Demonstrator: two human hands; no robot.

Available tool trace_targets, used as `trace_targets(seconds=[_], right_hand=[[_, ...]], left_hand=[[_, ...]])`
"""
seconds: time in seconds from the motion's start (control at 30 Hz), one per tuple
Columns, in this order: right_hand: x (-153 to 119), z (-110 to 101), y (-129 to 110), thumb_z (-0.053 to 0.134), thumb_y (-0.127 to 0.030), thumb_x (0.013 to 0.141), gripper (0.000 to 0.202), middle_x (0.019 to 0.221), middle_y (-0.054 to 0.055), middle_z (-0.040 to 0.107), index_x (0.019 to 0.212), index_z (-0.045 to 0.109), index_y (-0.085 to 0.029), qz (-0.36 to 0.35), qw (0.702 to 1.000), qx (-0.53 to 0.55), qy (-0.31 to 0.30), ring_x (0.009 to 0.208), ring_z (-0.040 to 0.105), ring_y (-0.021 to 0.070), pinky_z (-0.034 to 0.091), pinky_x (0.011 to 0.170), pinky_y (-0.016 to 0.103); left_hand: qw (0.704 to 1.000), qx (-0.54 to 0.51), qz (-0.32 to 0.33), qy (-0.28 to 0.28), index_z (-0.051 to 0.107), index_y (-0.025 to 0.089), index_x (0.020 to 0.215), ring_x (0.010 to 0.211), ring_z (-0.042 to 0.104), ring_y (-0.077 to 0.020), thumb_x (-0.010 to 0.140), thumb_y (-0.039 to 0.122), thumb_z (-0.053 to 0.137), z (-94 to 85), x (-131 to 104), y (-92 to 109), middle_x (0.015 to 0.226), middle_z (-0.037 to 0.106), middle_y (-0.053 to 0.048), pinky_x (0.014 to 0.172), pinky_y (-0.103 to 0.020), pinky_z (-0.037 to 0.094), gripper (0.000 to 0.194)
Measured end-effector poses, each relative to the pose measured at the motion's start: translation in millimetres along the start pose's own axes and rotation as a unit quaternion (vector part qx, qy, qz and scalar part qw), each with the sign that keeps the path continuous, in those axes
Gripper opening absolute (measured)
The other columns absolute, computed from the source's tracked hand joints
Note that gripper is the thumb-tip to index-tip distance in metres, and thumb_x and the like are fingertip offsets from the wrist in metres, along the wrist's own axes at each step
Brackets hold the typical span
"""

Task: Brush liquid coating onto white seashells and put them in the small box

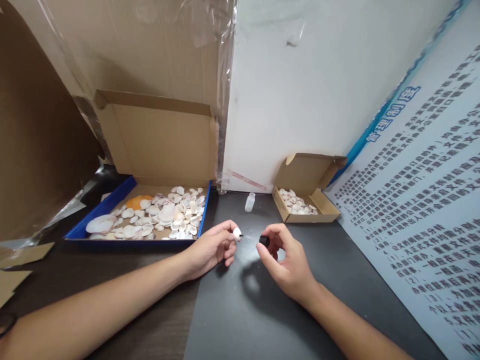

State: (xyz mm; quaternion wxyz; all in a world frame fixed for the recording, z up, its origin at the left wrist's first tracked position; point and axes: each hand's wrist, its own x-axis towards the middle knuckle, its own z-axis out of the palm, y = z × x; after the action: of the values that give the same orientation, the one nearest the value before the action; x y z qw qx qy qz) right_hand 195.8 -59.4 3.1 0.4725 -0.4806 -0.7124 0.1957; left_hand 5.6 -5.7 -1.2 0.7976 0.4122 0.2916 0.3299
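Between thumb and fingertips, my left hand [215, 247] pinches a small white shell [237, 233]. My right hand [287, 260] grips a black cap [264, 241], from which a thin applicator reaches left; its dark tip is at the shell's right edge. Whether the tip touches the shell I cannot tell. Beyond the hands, a small whitish bottle [249, 202] stands uncapped on the dark table. Many loose shells [167, 214] lie in a blue-edged tray at the left.
The blue tray [131, 243] has a raised cardboard flap behind it. An open cardboard box [311, 218] holding shells stands at the back right. A printed board [420, 175] slants along the right side, and cardboard pieces [22, 260] lie far left.
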Motion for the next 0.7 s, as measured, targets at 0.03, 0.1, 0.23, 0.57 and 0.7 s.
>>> trace_targets(seconds=[0.03,0.1,0.23,0.57,0.7], right_hand=[[-0.2,0.0,0.1,0.058,-0.02,0.086,0.015,0.065,-0.006,0.05,0.096,0.047,-0.022,0.001,1.0,-0.002,0.004,0.051,0.049,0.0101,0.043,0.048,0.021],[-0.4,0.0,0.5,0.058,-0.02,0.085,0.016,0.065,-0.006,0.05,0.095,0.046,-0.023,-0.002,1.0,-0.002,0.007,0.051,0.05,0.0102,0.043,0.049,0.021],[0.8,-0.6,0.6,0.059,-0.021,0.084,0.016,0.062,-0.007,0.049,0.092,0.045,-0.023,0.011,1.0,-0.02,-0.018,0.051,0.05,0.0107,0.042,0.05,0.022],[1.0,-1.5,-2.1,0.057,-0.015,0.08,0.015,0.069,-0.005,0.046,0.086,0.046,-0.023,-0.045,0.993,-0.099,-0.053,0.053,0.047,0.01,0.04,0.053,0.023],[1.1,-0.2,-3.7,0.057,-0.014,0.081,0.015,0.073,-0.003,0.05,0.088,0.048,-0.023,-0.103,0.985,-0.125,-0.059,0.057,0.049,0.0107,0.04,0.055,0.023]], left_hand=[[1.0,0.001,0.0,-0.001,0.049,0.019,0.08,0.046,0.037,-0.0083,0.08,0.019,0.058,0.1,0.0,0.1,0.052,0.041,0.006,0.044,-0.019,0.04,0.01],[1.0,0.0,-0.001,-0.001,0.049,0.019,0.08,0.046,0.037,-0.0083,0.079,0.019,0.059,0.5,0.0,0.6,0.051,0.04,0.007,0.044,-0.019,0.04,0.011],[1.0,-0.005,0.0,-0.001,0.05,0.019,0.08,0.046,0.038,-0.0081,0.079,0.02,0.061,0.4,-0.2,1.1,0.053,0.042,0.006,0.043,-0.019,0.04,0.011],[1.0,-0.023,0.007,-0.004,0.051,0.018,0.084,0.046,0.042,-0.0061,0.082,0.02,0.062,-1.9,-0.5,0.1,0.069,0.049,0.004,0.041,-0.019,0.04,0.011],[1.0,-0.015,0.008,0.0,0.051,0.018,0.085,0.046,0.042,-0.006,0.084,0.021,0.062,-2.2,-1.6,-0.2,0.068,0.048,0.005,0.041,-0.018,0.04,0.012]])
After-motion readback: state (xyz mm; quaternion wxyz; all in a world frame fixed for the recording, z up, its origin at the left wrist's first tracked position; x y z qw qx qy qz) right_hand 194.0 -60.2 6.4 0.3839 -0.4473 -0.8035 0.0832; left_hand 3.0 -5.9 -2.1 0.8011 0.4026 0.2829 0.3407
